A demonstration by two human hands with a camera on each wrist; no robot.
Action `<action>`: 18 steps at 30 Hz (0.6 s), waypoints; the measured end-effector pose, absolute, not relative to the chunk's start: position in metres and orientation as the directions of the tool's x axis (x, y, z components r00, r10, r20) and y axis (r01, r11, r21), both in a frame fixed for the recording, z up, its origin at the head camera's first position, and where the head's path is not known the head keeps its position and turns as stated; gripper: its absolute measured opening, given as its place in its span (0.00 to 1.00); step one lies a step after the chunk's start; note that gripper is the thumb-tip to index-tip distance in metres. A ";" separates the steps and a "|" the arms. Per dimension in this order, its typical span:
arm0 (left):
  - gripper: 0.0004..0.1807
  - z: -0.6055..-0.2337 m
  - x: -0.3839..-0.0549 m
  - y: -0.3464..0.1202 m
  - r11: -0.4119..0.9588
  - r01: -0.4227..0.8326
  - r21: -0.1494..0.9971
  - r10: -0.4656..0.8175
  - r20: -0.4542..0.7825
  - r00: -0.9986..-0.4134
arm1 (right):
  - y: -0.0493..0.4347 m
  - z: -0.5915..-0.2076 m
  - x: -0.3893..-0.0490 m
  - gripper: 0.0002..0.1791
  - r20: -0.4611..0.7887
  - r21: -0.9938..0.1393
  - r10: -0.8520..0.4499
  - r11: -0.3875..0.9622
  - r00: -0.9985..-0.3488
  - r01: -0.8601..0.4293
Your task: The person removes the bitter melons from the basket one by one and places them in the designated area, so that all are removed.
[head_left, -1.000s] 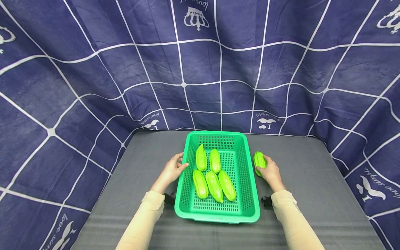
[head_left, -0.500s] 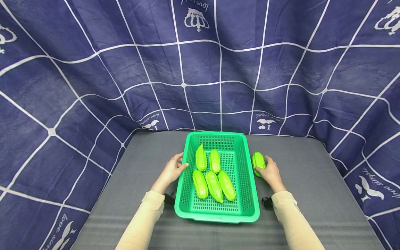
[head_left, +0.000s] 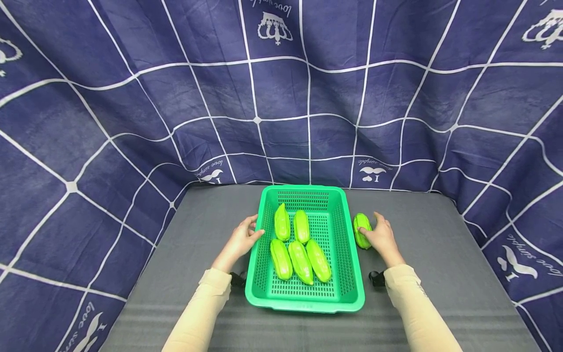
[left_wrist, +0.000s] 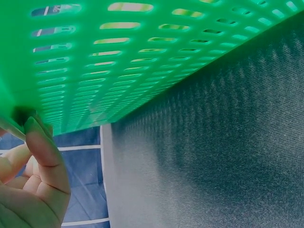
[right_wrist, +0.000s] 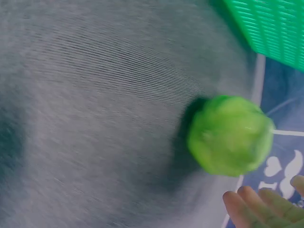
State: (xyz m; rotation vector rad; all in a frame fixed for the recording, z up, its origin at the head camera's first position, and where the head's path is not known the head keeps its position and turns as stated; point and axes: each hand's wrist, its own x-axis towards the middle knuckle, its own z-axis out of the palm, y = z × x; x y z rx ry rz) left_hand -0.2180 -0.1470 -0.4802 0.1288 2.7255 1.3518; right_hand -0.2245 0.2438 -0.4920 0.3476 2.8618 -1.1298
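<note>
In the head view a green plastic basket [head_left: 304, 307] with slotted walls holds several light green ribbed gourds [head_left: 301, 262]. At its left side, my left hand [head_left: 241, 239] pinches the rim, thumb on top and fingers outside; the left wrist view shows the fingers [left_wrist: 47, 161] curled at the basket wall. One more ribbed gourd [head_left: 362, 231] lies on the table just outside the basket's right wall. Beside it is my right hand [head_left: 383, 238], its thumb overlapping the gourd in the head view. Per the right wrist view, straight fingers [right_wrist: 266, 209] stand apart from the gourd [right_wrist: 232, 135].
A grey cloth covers the table [head_left: 211, 210]. Blue curtains [head_left: 286, 98] with white grid lines hang behind it and at both sides. Each wrist wears a dark strap; the right one [head_left: 376, 278] shows near the basket.
The right hand's fingers have spread and come off the loose gourd. That gourd has shifted slightly left towards the basket. The left hand stays at the rim.
</note>
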 end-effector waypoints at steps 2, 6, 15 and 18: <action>0.33 -0.480 -0.218 -0.147 0.603 0.034 0.797 0.119 -0.048 -0.992 | 0.244 -0.483 -0.225 0.43 -0.114 -0.672 0.191 0.708 -0.975 0.217; 0.33 -0.480 -0.218 -0.147 0.601 0.030 0.798 0.117 -0.051 -0.992 | 0.243 -0.466 -0.228 0.42 -0.085 -0.682 0.192 0.704 -0.978 0.197; 0.33 -0.479 -0.218 -0.146 0.601 0.029 0.799 0.116 -0.052 -0.992 | 0.225 -0.430 -0.227 0.43 -0.004 -0.743 0.128 0.664 -0.992 0.089; 0.33 -0.480 -0.218 -0.147 0.602 0.032 0.798 0.116 -0.048 -0.992 | 0.215 -0.418 -0.223 0.42 0.016 -0.755 0.118 0.652 -0.993 0.065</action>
